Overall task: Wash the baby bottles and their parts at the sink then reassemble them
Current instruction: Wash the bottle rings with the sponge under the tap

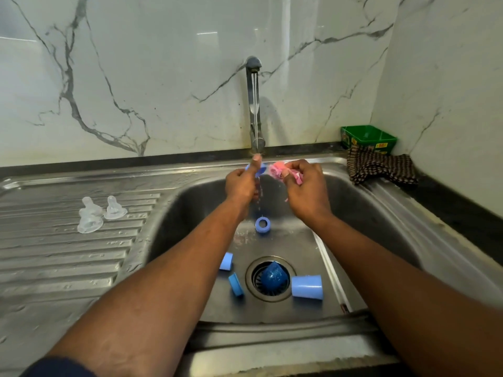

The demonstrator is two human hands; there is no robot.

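Under the tap (254,104), head view: rinsing a blue ring, scrubber at the ready.
Left hand (241,183) grips the ring (260,170) in the stream; right hand (304,186) pinches a pink scrubber (277,170) just beside it. Judgement: turn the ring so water reaches the threads, keep it low to limit splash, hold firmly as wet plastic slips. Sink (381,221) holds another ring (262,225), two more blue parts (226,261) (236,284), a cap (307,287), and a blue cone (270,278) in the drain. Three clear teats (100,213) sit on the drainboard (54,254). Green tub (368,138): contents cannot be told.
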